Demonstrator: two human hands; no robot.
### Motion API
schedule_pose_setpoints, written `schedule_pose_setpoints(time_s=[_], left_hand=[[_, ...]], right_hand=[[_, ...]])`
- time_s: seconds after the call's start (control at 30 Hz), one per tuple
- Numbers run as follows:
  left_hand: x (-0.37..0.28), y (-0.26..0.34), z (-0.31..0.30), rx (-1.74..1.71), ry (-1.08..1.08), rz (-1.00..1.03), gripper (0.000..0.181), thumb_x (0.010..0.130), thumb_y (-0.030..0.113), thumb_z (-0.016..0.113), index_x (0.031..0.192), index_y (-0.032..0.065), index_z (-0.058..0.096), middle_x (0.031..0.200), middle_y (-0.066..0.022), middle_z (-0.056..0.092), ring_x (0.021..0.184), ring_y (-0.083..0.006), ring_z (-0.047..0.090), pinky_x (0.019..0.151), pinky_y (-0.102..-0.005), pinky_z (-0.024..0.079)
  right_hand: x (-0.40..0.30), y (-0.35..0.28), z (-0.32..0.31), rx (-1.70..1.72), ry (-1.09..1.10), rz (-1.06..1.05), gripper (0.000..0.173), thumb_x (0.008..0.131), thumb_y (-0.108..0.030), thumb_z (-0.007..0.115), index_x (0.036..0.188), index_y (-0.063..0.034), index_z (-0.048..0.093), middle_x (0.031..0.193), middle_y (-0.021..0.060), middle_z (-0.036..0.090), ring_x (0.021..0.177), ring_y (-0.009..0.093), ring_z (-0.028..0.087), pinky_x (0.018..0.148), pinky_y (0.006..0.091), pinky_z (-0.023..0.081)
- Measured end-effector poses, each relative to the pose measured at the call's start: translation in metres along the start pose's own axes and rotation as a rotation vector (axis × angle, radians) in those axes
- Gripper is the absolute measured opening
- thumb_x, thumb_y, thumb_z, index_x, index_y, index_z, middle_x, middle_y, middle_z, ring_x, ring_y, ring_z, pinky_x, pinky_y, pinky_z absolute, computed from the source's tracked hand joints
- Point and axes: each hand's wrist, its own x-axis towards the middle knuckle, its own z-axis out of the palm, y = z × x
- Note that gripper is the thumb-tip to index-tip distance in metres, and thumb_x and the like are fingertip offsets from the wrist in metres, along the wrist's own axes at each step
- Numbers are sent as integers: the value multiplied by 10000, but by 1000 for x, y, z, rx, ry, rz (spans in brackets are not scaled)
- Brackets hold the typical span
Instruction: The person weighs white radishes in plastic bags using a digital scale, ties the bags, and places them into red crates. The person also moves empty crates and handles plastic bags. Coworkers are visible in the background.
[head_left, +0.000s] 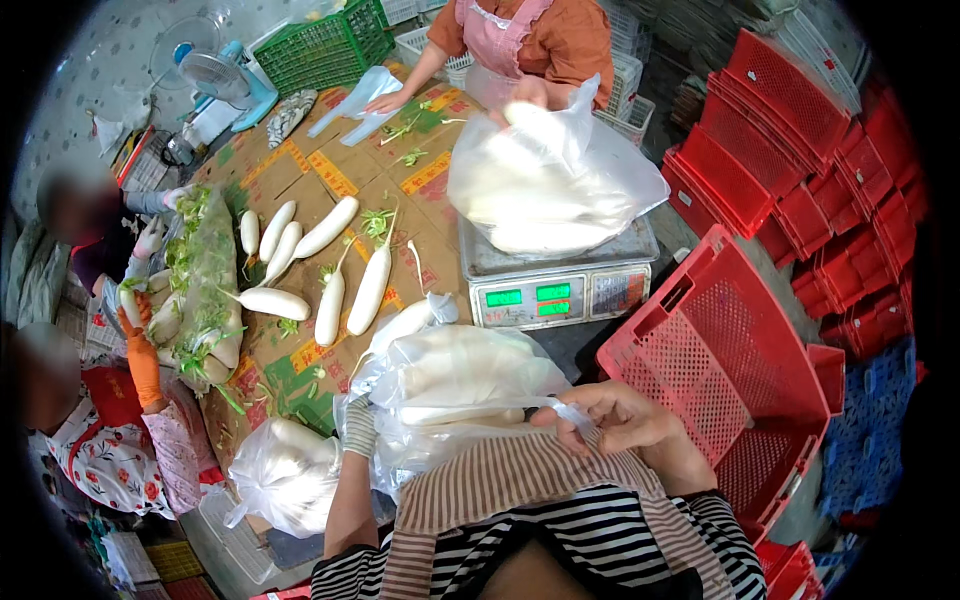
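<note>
A clear plastic bag of white radishes (465, 371) lies against my apron at the table's near edge. Bare fingers of my right hand (622, 420) pinch its twisted plastic handle, which is drawn out to the right. My left hand (360, 427), in a striped knit glove, is against the bag's left end; plastic hides its fingers, so their grip is unclear. To the left of that hand sits another filled bag of radishes (289, 472), its top gathered. Beyond, a large full bag (555, 187) rests on a digital scale (559, 296) with lit green displays.
Loose radishes (369, 289) lie on the cardboard-covered table (330, 184). A co-worker (525, 37) stands opposite, one hand on flat plastic bags (364, 101). Two more people work at left beside leafy radishes (202, 300). A red crate (712, 375) stands close at right, before stacked crates (765, 142).
</note>
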Motion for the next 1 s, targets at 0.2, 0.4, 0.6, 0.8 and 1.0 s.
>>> schedule_pose_setpoints(time_s=[0.2,0.4,0.6,0.8,1.0], left_hand=[[0,6,-2,-73,17,8,195,774,135,529,933,27,566,881,-91,590,800,-199,556,787,-310,444],[-4,18,-2,-311,46,-36,210,770,182,562,908,24,563,867,-91,589,788,-208,556,791,-334,445],[-30,65,-71,-1247,117,-219,241,765,229,595,882,22,561,852,-91,588,776,-217,556,796,-358,445],[-68,188,-158,-1301,39,-160,351,720,319,674,866,20,563,802,-92,592,724,-230,563,755,-383,470],[-84,254,-159,-1184,-149,-80,387,745,383,645,794,10,554,620,-73,561,506,-221,518,541,-373,445]], right_hand=[[-6,8,-7,-22,21,-21,578,783,-263,646,1217,58,440,767,7,481,707,79,453,615,201,335],[-7,11,-8,-29,11,-61,605,768,-297,667,1188,84,456,786,-2,476,724,71,467,640,192,356],[-14,9,-1,-31,112,21,723,651,-361,728,1151,103,490,750,51,530,669,129,507,582,219,371],[-9,0,0,-58,10,20,485,800,-167,615,1201,61,465,803,3,482,713,71,459,642,194,364],[3,-20,0,-93,99,-43,395,817,-188,603,1127,45,526,841,19,546,737,80,487,685,189,387]])
